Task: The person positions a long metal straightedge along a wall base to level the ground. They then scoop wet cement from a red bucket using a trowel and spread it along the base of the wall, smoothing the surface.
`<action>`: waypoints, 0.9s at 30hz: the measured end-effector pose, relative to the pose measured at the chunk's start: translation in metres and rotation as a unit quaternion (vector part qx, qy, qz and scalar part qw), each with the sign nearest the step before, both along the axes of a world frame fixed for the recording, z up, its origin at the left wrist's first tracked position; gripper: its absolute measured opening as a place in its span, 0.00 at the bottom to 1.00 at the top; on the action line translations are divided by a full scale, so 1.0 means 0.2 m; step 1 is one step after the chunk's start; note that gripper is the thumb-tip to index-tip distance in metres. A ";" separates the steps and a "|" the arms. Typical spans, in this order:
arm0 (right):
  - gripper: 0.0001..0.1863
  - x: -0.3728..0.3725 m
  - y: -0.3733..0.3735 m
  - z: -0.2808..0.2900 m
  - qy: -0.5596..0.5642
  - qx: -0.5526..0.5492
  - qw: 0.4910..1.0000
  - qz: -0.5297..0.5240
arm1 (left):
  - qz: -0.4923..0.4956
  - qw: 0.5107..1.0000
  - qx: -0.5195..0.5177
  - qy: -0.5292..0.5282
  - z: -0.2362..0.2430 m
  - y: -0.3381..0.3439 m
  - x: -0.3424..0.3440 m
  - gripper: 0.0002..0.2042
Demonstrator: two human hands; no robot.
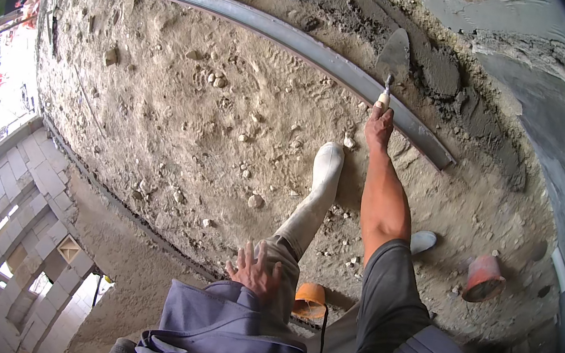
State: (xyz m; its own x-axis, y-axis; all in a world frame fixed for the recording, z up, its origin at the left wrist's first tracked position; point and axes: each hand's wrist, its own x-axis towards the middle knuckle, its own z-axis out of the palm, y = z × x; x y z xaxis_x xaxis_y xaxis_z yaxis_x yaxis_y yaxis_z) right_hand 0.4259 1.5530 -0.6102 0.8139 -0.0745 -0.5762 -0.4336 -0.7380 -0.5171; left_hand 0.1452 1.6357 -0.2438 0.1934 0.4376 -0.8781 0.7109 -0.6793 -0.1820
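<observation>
Head view: one trowel (395, 55), two buckets (481, 271) (310, 290).

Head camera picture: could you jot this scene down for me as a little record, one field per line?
Right hand: the hand grips a trowel by its pale handle
Left hand: the other hand rests on the left leg, fingers spread
By the trowel blade: rough grey mortar-like material
On the ground: long metal bar, scattered stones
Footwear: white boot
Buckets: orange bucket, red bucket
</observation>
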 end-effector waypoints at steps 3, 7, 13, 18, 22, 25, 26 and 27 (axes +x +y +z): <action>0.28 -0.06 -0.06 -0.02 -0.029 0.018 0.999 -0.038 | 0.002 1.000 -0.001 0.017 0.00 -0.04 0.00 0.34; 0.26 -0.30 -0.45 -0.12 -0.168 -0.082 0.981 0.055 | -0.018 1.000 -0.004 0.024 0.01 -0.09 0.05 0.34; 0.27 -0.73 -1.17 0.28 0.165 -0.033 0.909 -0.381 | -0.025 0.998 0.041 0.032 0.02 -0.26 -0.02 0.34; 0.55 -1.25 -2.09 0.13 0.369 -0.344 0.852 0.140 | -0.048 0.997 0.063 0.024 0.00 -0.41 -0.09 0.33; 0.16 -1.22 -2.52 0.32 0.298 -0.348 0.840 0.290 | -0.093 0.995 0.038 -0.010 -0.02 -0.50 -0.10 0.34; 0.21 -0.88 -2.40 0.41 0.246 -0.270 0.854 -0.371 | -0.066 0.996 0.044 0.051 -0.01 -0.50 -0.15 0.34; 0.23 -0.76 -2.35 0.46 0.214 -0.256 0.813 -0.478 | -0.053 0.997 0.047 0.041 0.00 -0.48 -0.17 0.35; 0.25 -0.66 -2.30 0.51 0.187 -0.254 0.773 -0.550 | -0.043 0.997 0.049 0.030 0.01 -0.46 -0.17 0.35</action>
State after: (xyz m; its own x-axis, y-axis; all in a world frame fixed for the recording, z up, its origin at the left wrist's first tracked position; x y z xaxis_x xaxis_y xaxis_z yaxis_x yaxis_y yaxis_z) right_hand 0.2948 1.0937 -0.5091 -0.1195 -0.8968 -0.4259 -0.9926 0.1170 0.0321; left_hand 0.1120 1.5440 -0.2409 0.1825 0.5068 -0.8425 0.6368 -0.7138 -0.2914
